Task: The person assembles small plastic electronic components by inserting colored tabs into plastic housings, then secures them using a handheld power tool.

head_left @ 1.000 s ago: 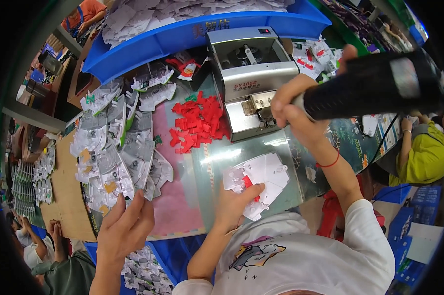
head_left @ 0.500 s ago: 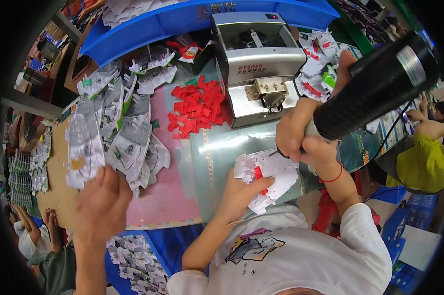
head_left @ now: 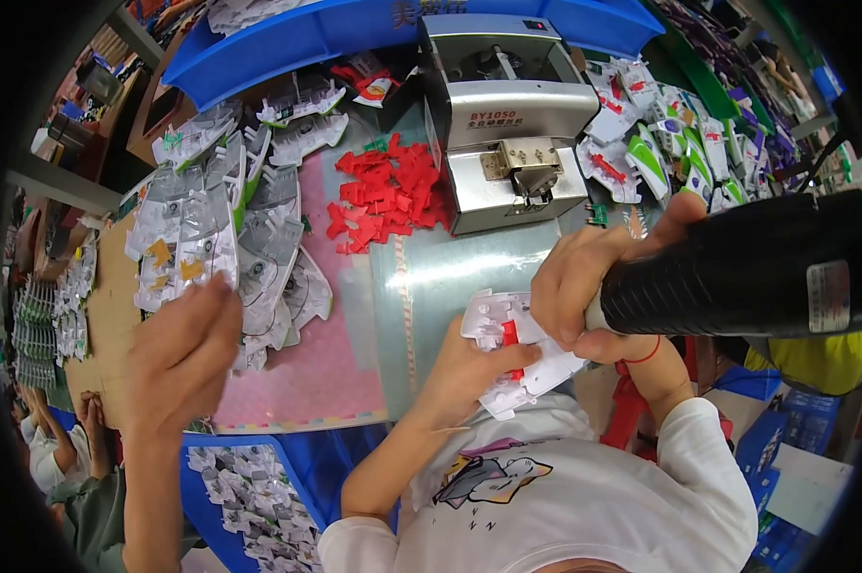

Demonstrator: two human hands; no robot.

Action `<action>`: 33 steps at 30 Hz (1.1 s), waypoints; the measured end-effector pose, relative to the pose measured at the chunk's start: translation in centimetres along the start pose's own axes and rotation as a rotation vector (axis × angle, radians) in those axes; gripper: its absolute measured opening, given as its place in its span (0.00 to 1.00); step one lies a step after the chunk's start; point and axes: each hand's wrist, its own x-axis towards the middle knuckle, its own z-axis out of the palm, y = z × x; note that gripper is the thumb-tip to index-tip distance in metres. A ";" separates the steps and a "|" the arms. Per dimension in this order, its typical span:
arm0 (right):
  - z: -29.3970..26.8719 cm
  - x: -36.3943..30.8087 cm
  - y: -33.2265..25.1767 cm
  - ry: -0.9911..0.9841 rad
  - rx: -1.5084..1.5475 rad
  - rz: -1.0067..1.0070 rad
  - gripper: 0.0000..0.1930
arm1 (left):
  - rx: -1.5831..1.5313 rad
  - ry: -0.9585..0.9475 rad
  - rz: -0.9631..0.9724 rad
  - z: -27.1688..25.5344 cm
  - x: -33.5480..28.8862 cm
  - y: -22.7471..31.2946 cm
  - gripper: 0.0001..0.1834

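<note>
My left hand (head_left: 461,374) grips a white plastic shell (head_left: 549,369) in front of my shirt, its thumb pressed on a red plastic piece (head_left: 510,334) seated in the shell. Fingers of my right hand (head_left: 584,285) wrap round the front of a black electric screwdriver (head_left: 736,272), which lies nearly level, its body reaching out to the right. The driver's bit is hidden behind my fingers, over the shell's right part. A silver screw feeder (head_left: 517,119) stands beyond my hands, with a heap of loose red plastic pieces (head_left: 383,196) on its left.
At left, another person's hand (head_left: 184,353) touches a pile of white and grey shells (head_left: 249,239). A blue trough (head_left: 297,43) spans the back. More shells with red pieces (head_left: 607,172) lie right of the feeder. Below the table edge is a blue bin (head_left: 202,497) of white parts.
The screwdriver has swung down from a steep slant to nearly level, and my right hand has turned with it. The other person's hand has moved slightly up over the pile.
</note>
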 end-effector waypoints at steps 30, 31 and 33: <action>0.1 1.2 -0.6 0.228 -0.056 0.101 0.04 | -0.035 0.262 0.131 -1.0 1.4 -0.9 0.17; 0.5 0.6 -0.8 0.190 -0.019 0.127 0.04 | -0.038 0.269 0.127 -1.0 1.3 -0.8 0.17; 0.9 -0.2 -0.9 0.153 0.011 0.132 0.05 | -0.099 0.233 0.135 -0.9 1.2 -0.3 0.18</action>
